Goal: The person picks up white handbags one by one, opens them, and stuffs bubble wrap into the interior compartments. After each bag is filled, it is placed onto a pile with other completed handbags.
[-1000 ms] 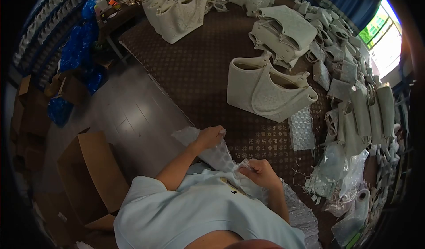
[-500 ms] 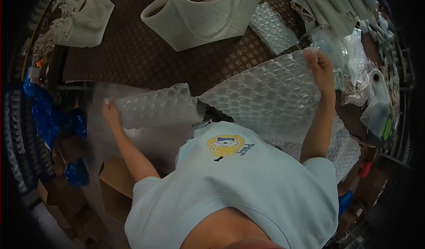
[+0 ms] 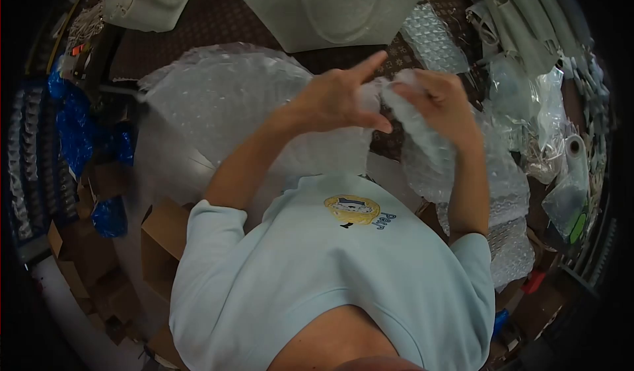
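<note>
My left hand (image 3: 333, 100) is in the middle, palm toward the bubble wrap, with thumb and index finger spread apart. Just right of it, my right hand (image 3: 436, 100) has its fingers closed on a bunched edge of bubble wrap (image 3: 416, 130), somewhat blurred. One wide piece of bubble wrap (image 3: 231, 100) spreads to the left, beneath and behind my left forearm. Beyond both hands a cream handbag (image 3: 337, 14) stands upright on the brown patterned table (image 3: 148, 51).
Another cream bag (image 3: 155, 4) lies at the back left. A smaller bubble wrap piece (image 3: 432, 37) is right of the handbag. Cream bag parts (image 3: 522, 28) and clear plastic bags (image 3: 551, 107) fill the right side. Cardboard boxes (image 3: 162, 239) and blue plastic (image 3: 109, 216) are lower left.
My left hand has moved right from the far left, letting go of the wrap there and opening. My right hand has come inward and down. The wrap is bunched at the right and spread at the left.
</note>
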Demonstrator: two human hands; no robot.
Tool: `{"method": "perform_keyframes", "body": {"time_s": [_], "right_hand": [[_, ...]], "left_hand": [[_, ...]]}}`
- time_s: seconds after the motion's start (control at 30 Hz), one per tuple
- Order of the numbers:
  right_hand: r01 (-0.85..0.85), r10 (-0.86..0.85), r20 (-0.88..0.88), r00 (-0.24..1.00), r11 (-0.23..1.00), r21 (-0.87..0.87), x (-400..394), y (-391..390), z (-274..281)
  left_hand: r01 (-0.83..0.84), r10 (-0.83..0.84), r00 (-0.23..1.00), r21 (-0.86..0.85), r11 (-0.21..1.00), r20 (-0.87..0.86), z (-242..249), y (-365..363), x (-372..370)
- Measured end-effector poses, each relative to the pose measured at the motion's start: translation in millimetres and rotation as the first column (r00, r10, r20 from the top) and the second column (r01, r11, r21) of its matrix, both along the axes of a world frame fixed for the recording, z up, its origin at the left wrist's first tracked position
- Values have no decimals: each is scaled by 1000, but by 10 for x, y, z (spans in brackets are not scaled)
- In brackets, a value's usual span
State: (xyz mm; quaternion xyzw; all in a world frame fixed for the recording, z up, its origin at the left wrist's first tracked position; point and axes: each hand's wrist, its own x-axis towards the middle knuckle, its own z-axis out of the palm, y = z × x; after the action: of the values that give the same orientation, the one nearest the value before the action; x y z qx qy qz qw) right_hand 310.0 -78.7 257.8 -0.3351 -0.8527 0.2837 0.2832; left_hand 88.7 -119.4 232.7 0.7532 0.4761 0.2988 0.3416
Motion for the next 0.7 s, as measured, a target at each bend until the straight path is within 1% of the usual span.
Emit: {"method": "perform_keyframes", "body": {"time_s": [0.03, 0.1, 0.13, 0.17, 0.2, 0.23, 0.27, 0.3, 0.33, 0.37, 0.4, 0.43, 0.47, 0.5, 0.53, 0.57, 0.6, 0.63, 0.67, 0.7], "right_hand": [[-107, 109, -42, 993, 993, 55, -124, -46, 38], [-40, 41, -23, 999, 997, 70, -74, -51, 101], [11, -10, -7, 1000, 996, 83, 4, -63, 148], [59, -61, 135, 989, 998, 23, 220, -117, 267], [88, -89, 151, 984, 996, 18, 451, -192, 234], [185, -148, 261, 954, 975, -124, 680, -276, 125], [253, -158, 327, 932, 928, -273, 883, -304, -60], [333, -163, 403, 901, 855, -397, 1086, -335, -244], [374, -143, 425, 894, 760, -531, 1231, -273, -507], [384, -154, 425, 892, 754, -532, 1387, -230, -717], [436, -253, 378, 891, 710, -553, 1536, -181, -896], [481, -351, 330, 876, 660, -576, 1616, -155, -977], [488, -361, 329, 873, 655, -577, 1592, -150, -962], [412, -333, 247, 910, 669, -618, 1505, -125, -913], [331, -302, 161, 940, 684, -650, 1415, -91, -862], [328, -307, 150, 940, 688, -647, 1470, -75, -883], [323, -279, 171, 945, 720, -614, 1410, -70, -841], [318, -250, 196, 948, 748, -582, 1358, -72, -802], [321, -253, 197, 947, 747, -582, 1356, -78, -770], [323, -251, 203, 946, 730, -602, 1309, -66, -724]], "left_hand": [[52, -53, 996, 13, 999, 66, -164, 15, 143], [70, -42, 992, -238, 969, 120, -185, 94, 297], [10, 35, 981, -231, 973, 190, -151, 42, 220], [-62, 105, 953, -158, 986, 283, -263, 75, 33], [-148, 173, 908, -96, 984, 381, -388, 110, -237], [-298, 336, 917, -190, 935, 215, -311, 107, -591], [-470, 535, 830, -317, 824, 159, -213, 70, -827], [-543, 599, 789, -300, 784, 136, -185, 32, -1045], [-614, 660, 743, -279, 738, 110, -158, 18, -1278], [-649, 726, 677, -367, 666, 120, -93, 9, -1466], [-673, 788, 604, -451, 586, 122, -55, 2, -1641], [-667, 781, 612, -451, 593, 122, -58, -1, -1841], [-688, 805, 590, -479, 546, 70, -63, 5, -2045], [-709, 825, 564, -501, 496, 20, -70, 38, -2211], [-706, 821, 570, -498, 503, 22, -85, 82, -2330], [-756, 833, 554, -425, 498, -10, -132, 83, -2298], [-795, 843, 536, -361, 487, -45, -159, 95, -2390], [-792, 839, 541, -367, 489, -50, -203, 118, -2525], [-804, 825, 558, -301, 512, -86, -229, 137, -2616], [-813, 813, 569, -232, 533, -124, -93, 143, -2452]]}}
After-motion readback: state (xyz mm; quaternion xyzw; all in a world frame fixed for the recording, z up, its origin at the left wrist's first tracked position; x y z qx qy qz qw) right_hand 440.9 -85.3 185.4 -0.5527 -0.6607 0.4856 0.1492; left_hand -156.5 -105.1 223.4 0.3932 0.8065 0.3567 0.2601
